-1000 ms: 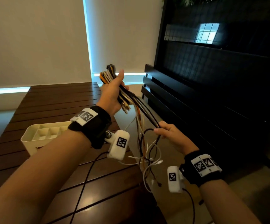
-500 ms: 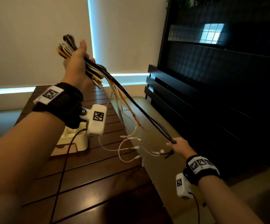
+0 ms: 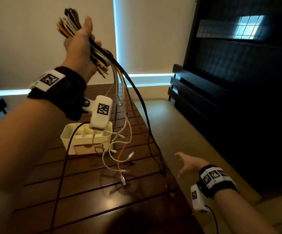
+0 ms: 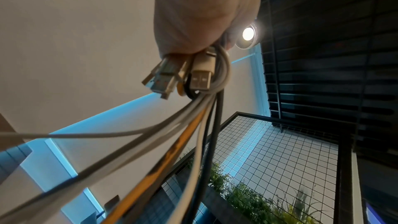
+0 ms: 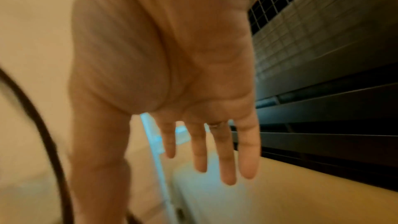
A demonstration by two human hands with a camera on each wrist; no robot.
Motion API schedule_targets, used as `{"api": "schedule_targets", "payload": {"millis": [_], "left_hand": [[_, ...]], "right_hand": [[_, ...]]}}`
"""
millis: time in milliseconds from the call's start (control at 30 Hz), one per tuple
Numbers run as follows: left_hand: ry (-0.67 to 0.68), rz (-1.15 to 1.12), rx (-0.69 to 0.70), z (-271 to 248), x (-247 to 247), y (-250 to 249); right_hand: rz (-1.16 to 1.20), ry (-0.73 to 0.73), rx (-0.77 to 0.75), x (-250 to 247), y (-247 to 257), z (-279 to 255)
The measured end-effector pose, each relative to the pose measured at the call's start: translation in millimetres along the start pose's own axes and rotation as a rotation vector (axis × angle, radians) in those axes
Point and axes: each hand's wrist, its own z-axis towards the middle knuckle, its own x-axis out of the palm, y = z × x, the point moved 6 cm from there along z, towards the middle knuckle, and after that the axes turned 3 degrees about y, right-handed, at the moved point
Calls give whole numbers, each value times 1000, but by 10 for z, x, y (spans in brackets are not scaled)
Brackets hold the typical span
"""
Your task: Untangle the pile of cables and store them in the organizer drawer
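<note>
Cables (image 3: 93, 49) hang bunched in the raised left hand (image 3: 79, 46), high above the organizer (image 3: 86, 141) on the counter (image 3: 103, 200), probably so loose ends dangle apart. Right of the organizer, the right hand (image 3: 187, 164) spreads wide, empty.

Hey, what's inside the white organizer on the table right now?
The organizer shows pale dividers and seemingly empty compartments. The wrist camera and dangling cables cover its right part, so that part cannot be checked.
</note>
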Motion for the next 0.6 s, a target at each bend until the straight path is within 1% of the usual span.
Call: {"api": "schedule_targets", "payload": {"millis": [33,67,100,133,167,200,233,267,300,333,367,400,433,467,500,533,567,600], "left_hand": [[-8,11,17,-25,4,-45],[-20,23,31,-48,0,-86],[-31,35,43,-74,-6,-125],[-40,45,53,-94,-14,-169],[-44,51,59,-110,-20,-210],[-45,57,60,-122,-24,-247],[-47,63,62,-133,-28,-292],[-52,66,67,-147,-30,-335],[-58,68,74,-163,-30,-379],[-64,70,81,-181,-34,-423],[-69,74,87,-207,-32,-465],[-78,79,90,-232,-38,-505],[-91,84,92,-257,-55,-551],[-107,81,95,-275,-81,-607],[-122,67,105,-289,-112,-676],[-134,46,122,-295,-152,-755],[-150,29,141,-295,-201,-836],[-170,25,156,-296,-257,-908]], "right_hand": [[0,-88,-57,-108,224,-80],[50,-208,-133,-224,472,-180],[153,-346,-242,-348,756,-320],[293,-494,-383,-446,1036,-500],[417,-650,-556,-509,1315,-728],[480,-836,-729,-543,1561,-986],[477,-1014,-911,-523,1794,-1253],[411,-1162,-1081,-443,2017,-1483],[300,-1269,-1209,-306,2222,-1632],[170,-1348,-1259,-164,2404,-1672],[33,-1400,-1217,-49,2578,-1637],[-98,-1413,-1090,45,2721,-1495],[-209,-1349,-903,110,2828,-1300],[-289,-1217,-721,171,2872,-1082],[-354,-1051,-578,245,2865,-863],[-432,-900,-471,337,2819,-677],[-530,-779,-404,457,2741,-501],[-627,-698,-375,572,2661,-383]]}}
